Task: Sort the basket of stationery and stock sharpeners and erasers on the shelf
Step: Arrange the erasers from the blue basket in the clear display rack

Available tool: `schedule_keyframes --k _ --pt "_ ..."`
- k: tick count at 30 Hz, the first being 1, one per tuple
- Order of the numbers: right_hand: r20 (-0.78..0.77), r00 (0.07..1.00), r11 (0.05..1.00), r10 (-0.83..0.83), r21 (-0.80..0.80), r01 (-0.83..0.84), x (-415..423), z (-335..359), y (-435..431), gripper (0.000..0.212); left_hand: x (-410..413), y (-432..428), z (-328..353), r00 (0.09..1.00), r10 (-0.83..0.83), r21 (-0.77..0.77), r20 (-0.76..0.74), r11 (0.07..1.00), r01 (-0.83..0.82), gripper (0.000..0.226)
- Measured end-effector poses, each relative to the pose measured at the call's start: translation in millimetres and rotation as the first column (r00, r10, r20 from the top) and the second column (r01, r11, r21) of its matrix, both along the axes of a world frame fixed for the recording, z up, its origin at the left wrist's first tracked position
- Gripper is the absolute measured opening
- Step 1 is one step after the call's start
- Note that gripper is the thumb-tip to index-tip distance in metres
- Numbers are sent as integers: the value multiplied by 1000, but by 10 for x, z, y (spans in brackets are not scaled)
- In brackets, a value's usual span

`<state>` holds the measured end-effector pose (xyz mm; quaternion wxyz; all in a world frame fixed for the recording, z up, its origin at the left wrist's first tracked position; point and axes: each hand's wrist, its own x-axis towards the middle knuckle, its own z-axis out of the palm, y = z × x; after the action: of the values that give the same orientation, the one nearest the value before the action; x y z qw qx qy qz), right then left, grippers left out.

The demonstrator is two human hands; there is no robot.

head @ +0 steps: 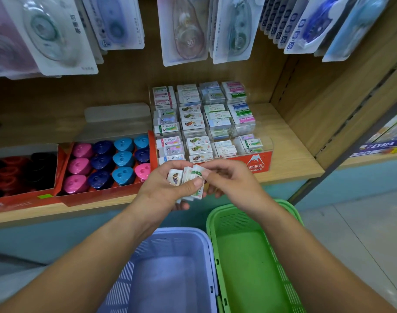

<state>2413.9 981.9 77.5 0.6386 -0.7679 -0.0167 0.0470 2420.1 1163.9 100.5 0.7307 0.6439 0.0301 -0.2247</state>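
My left hand [163, 188] grips a fanned stack of small wrapped erasers [184, 176] in front of the shelf edge. My right hand [229, 177] pinches the rightmost eraser of that stack between thumb and fingers. Just behind stands the clear tiered eraser display [206, 123] with a red front, its compartments filled with boxed erasers. To its left a red tray [107, 161] holds pink, dark blue and light blue sharpeners. Below my arms are a purple basket [170, 267] and a green basket [249, 256]; what shows of their insides holds nothing.
A second red tray [21, 175] with black and red sharpeners sits at the far left of the wooden shelf [290, 154]. Carded correction tapes [186, 30] hang above. A wooden side panel closes the shelf on the right; tiled floor lies beyond.
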Motion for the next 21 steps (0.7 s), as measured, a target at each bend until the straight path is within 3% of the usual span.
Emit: schedule_keyframes --k 8,14,21 --pt "-187 976 924 -113 340 173 -56 55 16 10 18 94 9 994 93 35 -59 995 -91 38" --pt "-203 934 931 -294 159 327 -20 4 -397 23 27 84 15 994 75 66 -78 995 -70 35" --pt "-111 889 887 -445 80 454 245 198 -950 20 38 15 -15 995 62 76 -76 996 -56 33"
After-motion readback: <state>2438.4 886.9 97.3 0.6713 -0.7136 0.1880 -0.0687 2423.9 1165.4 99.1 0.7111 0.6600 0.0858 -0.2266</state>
